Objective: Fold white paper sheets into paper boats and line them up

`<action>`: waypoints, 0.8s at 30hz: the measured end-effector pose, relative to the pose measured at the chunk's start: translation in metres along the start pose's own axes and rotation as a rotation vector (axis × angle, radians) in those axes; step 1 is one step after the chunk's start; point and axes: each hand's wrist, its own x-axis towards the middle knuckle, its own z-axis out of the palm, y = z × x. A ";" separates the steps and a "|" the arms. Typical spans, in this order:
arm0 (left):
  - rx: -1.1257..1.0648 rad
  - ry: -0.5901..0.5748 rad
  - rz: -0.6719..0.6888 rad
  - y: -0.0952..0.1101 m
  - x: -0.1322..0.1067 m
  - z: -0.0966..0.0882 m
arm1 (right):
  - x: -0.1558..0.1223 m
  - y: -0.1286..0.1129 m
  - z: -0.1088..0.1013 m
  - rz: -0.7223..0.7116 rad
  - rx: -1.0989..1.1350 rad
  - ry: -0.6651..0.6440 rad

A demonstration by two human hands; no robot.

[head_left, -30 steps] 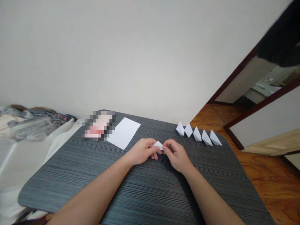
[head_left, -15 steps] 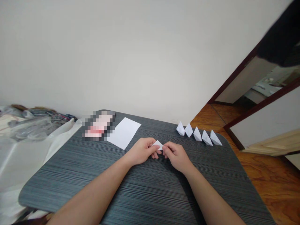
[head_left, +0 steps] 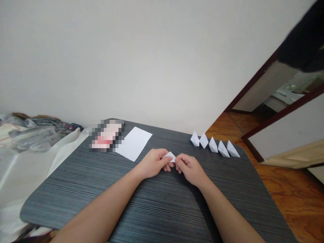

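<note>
A small folded white paper piece [head_left: 170, 156] sits between both hands over the middle of the dark striped table [head_left: 157, 209]. My left hand [head_left: 153, 162] pinches its left side with closed fingers. My right hand [head_left: 190, 168] pinches its right side, fingers curled. A flat white sheet of paper [head_left: 134, 143] lies to the left behind the hands. Several folded white paper triangles [head_left: 214, 144] stand in a row at the table's far right.
A blurred pink and dark object [head_left: 106, 135] lies at the table's far left edge. White cloth and crumpled plastic [head_left: 27, 141] lie left of the table. Wooden floor [head_left: 291, 189] and a doorway are on the right; a white wall stands behind.
My right hand has shifted slightly left along the paper piece; the left hand and everything else stay where they were.
</note>
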 end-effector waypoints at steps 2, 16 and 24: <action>0.005 0.001 0.003 0.001 0.000 0.000 | 0.000 0.000 0.000 0.006 -0.013 0.006; 0.055 -0.001 0.040 0.000 0.000 0.001 | 0.001 -0.007 -0.001 -0.015 -0.072 -0.003; -0.018 -0.069 0.017 -0.002 0.000 0.000 | 0.000 -0.007 0.000 -0.009 -0.064 -0.031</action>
